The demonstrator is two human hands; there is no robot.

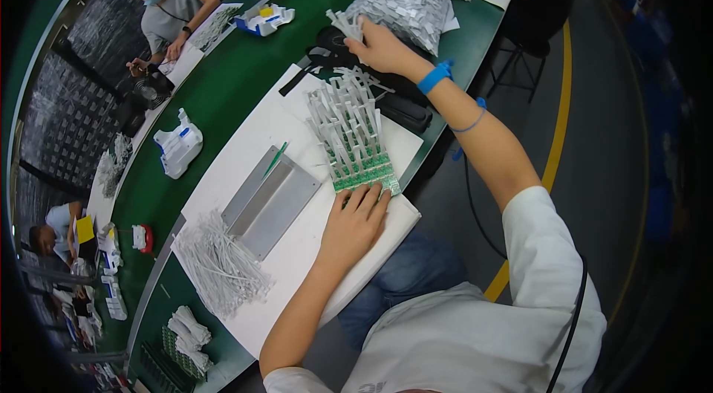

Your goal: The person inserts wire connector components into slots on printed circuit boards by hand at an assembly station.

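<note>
Item: row of small green circuit boards [364,172] with white strips [345,114] fanned away from the left hand [355,221]; left fingers flat on the near edge, pinning, not gripping; right hand [380,47] pinches several loose white strips [344,23] beyond the fan; long axis runs hand to hand; likely light, thin, easily bent; best held by the board edges.
</note>
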